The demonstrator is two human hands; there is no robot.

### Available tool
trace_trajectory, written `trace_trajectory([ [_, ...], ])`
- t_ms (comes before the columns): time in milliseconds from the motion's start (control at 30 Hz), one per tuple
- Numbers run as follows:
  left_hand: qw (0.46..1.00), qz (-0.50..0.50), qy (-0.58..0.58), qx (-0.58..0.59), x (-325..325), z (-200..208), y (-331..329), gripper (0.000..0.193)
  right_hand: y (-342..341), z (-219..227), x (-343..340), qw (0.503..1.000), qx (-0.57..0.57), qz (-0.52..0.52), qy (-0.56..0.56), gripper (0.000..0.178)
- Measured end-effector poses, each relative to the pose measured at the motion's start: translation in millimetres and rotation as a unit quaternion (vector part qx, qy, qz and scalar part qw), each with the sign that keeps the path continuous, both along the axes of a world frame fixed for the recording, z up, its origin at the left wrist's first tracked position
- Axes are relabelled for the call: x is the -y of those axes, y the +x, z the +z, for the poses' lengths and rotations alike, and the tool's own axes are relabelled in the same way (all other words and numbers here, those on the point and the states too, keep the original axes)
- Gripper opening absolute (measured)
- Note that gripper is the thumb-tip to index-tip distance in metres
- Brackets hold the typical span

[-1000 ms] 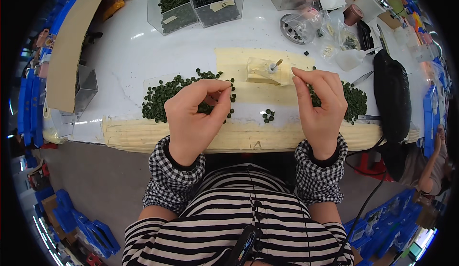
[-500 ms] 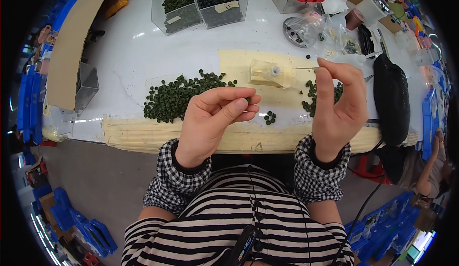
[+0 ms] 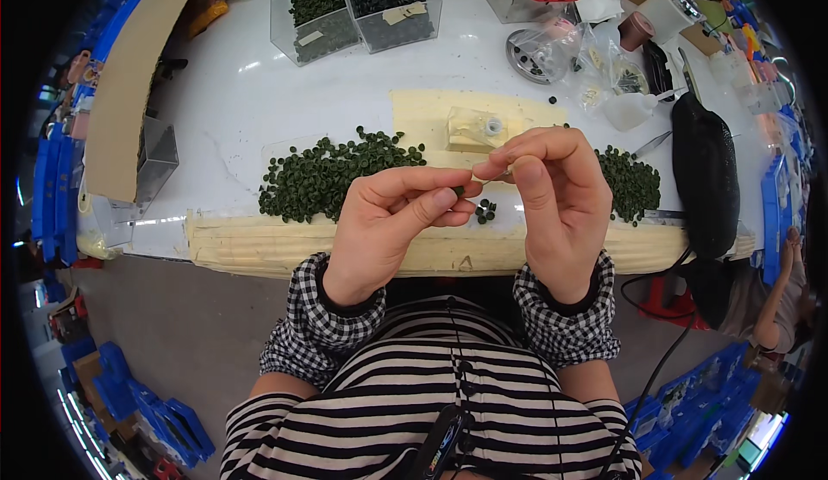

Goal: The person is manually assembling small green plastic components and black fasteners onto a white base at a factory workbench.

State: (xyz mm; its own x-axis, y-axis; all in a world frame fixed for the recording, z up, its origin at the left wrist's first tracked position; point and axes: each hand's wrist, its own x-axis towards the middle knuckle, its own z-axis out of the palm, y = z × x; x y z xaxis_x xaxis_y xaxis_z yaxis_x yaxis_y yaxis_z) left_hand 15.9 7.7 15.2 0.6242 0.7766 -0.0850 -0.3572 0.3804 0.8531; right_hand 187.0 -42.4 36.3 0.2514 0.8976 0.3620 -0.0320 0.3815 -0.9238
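My left hand [image 3: 379,225] is closed in a pinch, with a small dark green button-like piece [image 3: 460,191] between thumb and forefinger. Right beside it, my right hand [image 3: 565,213] pinches a thin needle-like tool [image 3: 493,181], its tip at or close to the green piece; exact contact is hard to make out. Beyond the hands stands a block wrapped in yellowish tape [image 3: 466,131], topped by a small clear round cup [image 3: 492,125]. A few loose pieces [image 3: 486,212] lie just below the fingers. A large pile of green pieces [image 3: 328,174] spreads beside my left hand.
Another pile [image 3: 630,185] lies right of my right hand, near tweezers [image 3: 653,144] and a black bag-like object [image 3: 707,178]. Clear bins [image 3: 392,27] of pieces stand at the back. A cardboard panel [image 3: 129,92] rises at left. Yellowish padding [image 3: 345,243] covers the table's front edge.
My right hand has moved left and nearer, bringing the needle-like tool from beside the taped block to my left hand. The left hand stays nearly still, holding the green piece.
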Motion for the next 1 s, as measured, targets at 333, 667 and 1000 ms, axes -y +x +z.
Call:
trace_trajectory([
  [333,1.0,-0.004,0.013,-0.017,0,1,-1,0.024,3,-6,-1,0.999,0.05,-0.007,0.002,0.009],
  [667,1.0,0.003,-0.002,-0.022,0,-1,-3,0.021,20,-11,-20,0.962,0.175,-0.201,0.055,0.007],
  [1000,1.0,0.006,0.007,-0.01,0,-3,-5,0.019,25,-18,-29,0.874,0.424,-0.234,0.037,0.017],
])
